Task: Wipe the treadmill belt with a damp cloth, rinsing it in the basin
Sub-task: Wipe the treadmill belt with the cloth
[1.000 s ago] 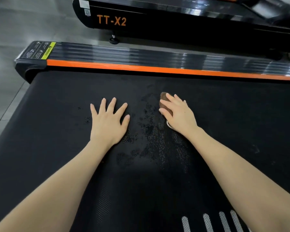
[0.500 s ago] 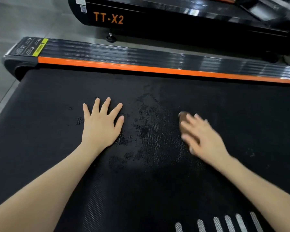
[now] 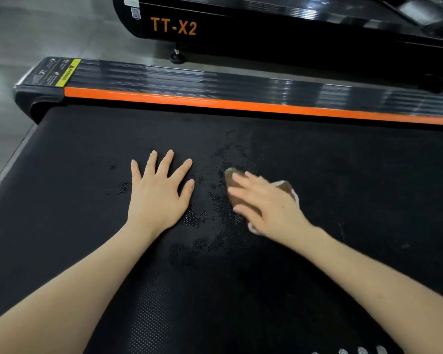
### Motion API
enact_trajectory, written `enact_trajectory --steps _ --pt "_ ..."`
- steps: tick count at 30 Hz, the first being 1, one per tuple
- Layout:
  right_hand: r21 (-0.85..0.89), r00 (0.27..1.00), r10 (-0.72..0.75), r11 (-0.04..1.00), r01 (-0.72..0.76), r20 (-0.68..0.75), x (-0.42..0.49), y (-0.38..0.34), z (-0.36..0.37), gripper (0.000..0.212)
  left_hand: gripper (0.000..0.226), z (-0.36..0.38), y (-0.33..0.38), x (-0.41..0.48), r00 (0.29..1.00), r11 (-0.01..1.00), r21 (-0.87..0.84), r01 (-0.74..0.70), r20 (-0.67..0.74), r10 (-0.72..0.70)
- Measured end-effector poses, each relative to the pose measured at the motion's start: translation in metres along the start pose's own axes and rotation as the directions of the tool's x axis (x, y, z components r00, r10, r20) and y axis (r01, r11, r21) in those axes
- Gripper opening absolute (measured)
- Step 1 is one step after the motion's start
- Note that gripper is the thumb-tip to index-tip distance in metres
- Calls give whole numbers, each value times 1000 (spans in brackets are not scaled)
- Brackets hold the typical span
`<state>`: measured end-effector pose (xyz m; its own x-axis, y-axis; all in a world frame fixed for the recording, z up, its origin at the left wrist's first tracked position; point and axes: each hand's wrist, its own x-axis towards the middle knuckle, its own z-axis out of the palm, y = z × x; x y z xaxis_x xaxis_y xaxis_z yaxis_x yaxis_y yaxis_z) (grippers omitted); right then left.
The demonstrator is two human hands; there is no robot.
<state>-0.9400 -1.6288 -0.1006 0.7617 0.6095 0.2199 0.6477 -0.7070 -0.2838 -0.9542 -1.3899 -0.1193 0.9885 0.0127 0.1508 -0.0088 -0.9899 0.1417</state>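
Left hand (image 3: 159,192) and right hand (image 3: 269,208) are both laid on the black belt (image 3: 87,200), with the bare forearms entering from the lower edge of the view. At the very bottom, a row of white stripes (image 3: 361,350) is cut off by the frame, so only their tops are seen.

The left hand is held released and flat, palm down, with its fingers spread and straight against the belt; nothing is held by it. The right hand is smeared by motion blur, so its finger outlines are hard to make out. It is seen stretched flat over a brown cloth (image 3: 230,181), which is pressed onto the belt under the palm and fingers rather than clenched. Most of the cloth is hidden by the hand: a brown corner is shown past the fingertips, another by the knuckles, and a pale edge near the wrist.

Between and around the hands, a damp patch (image 3: 215,226) is marked by a darker, dotted sheen on the belt.

Beyond it, the belt is bordered by an orange strip (image 3: 241,104) and a glossy black side rail (image 3: 189,77), with a yellow label (image 3: 68,72) at its left end whose print is too small to read. Farther off, a second treadmill (image 3: 266,47) lettered "TT-X2" is partly cut off at the top, standing on a grey tiled floor (image 3: 36,21).
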Motion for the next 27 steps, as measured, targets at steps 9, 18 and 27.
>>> enact_trajectory --steps 9,18,27 --pt "-30 992 122 992 -123 -23 69 5 12 39 62 1 0 1 1000 1000 9 2 -1 -2" --pt "-79 854 471 864 -497 -219 134 78 8 37 61 2 0 0 1000 1000 16 17 -7 -17" --pt "-136 944 310 936 -324 -117 182 6 42 33 64 0 2 1 1000 1000 22 22 18 -23"
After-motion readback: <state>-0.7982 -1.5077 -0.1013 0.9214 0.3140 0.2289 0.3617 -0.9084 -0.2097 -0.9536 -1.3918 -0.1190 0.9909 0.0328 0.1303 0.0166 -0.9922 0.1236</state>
